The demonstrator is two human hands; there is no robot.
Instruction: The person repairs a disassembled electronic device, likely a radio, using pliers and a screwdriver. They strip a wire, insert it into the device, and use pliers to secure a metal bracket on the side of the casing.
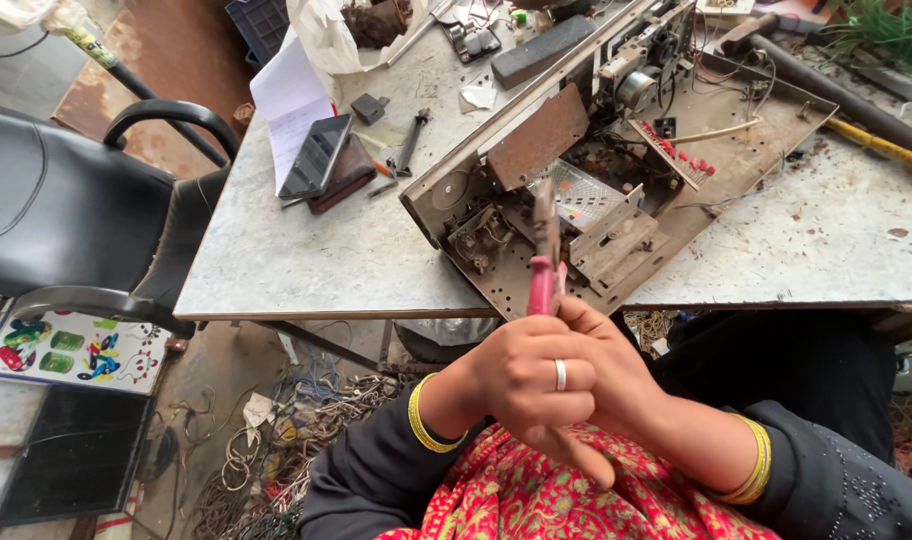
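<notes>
A scuffed grey metal tabletop (306,255) fills the upper view, with a black padded office chair (66,215) at its left edge. On the tabletop lies a large opened rust-stained metal chassis of an old electronic set (616,170), its long axis running diagonally from near-left to far-right. Just beyond the chassis's near edge, both hands are clasped together around a pink-handled metal screwdriver (544,275): the left hand (526,380), wearing a silver ring, is clenched over the lower handle, and the right hand (611,375) wraps it from the other side. The tool stands nearly upright, its shaft pointing away into the chassis. A white paper sheet (288,100) and a dark rectangular phone (316,155) lie at the tabletop's far left. On the floor lies a colourful printed card (71,350).
</notes>
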